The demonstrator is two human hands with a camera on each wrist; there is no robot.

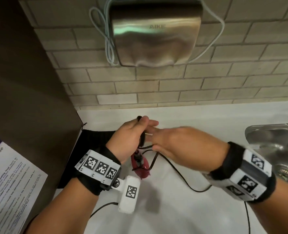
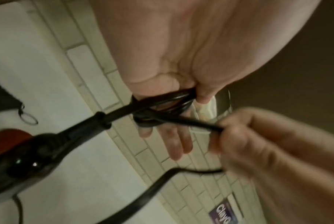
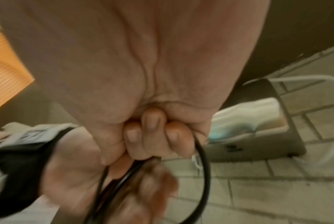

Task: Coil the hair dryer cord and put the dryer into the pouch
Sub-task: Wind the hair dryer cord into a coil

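**Supervisor:** Report the head view.

**Operator:** I see the left hand (image 1: 131, 137) raised above the white counter (image 1: 182, 208), with several turns of the black cord (image 1: 177, 176) wrapped around its fingers and pinned by the thumb. The right hand (image 1: 182, 146) is just beside it, fingers closed around the free run of cord. The hair dryer (image 1: 139, 168), red with a black handle end, lies on the counter directly below the left hand. The black pouch (image 1: 89, 149) lies flat to the left, partly under the left wrist, against the dark panel (image 1: 30, 81). Slack cord trails toward the near counter edge. The sink (image 1: 278, 144) borders the work area on the right; the tiled wall (image 1: 173, 86) closes the back.

**Supervisor:** Left wrist view?

**Operator:** The coil (image 2: 162, 104) sits across the base of the left fingers (image 2: 177, 144), which extend past it. The strain relief (image 2: 103, 121) leads from the coil down to the dryer handle. The right hand (image 2: 258, 144) pinches the cord beside the coil. The pouch drawstring ring (image 2: 29, 119) lies on the counter at left.

**Supervisor:** Right wrist view?

**Operator:** The right fingers (image 3: 152, 133) are curled tight on the cord (image 3: 204, 174), which loops below. The picture is blurred. A wall-mounted hand dryer (image 3: 258, 121) hangs above the tiles.
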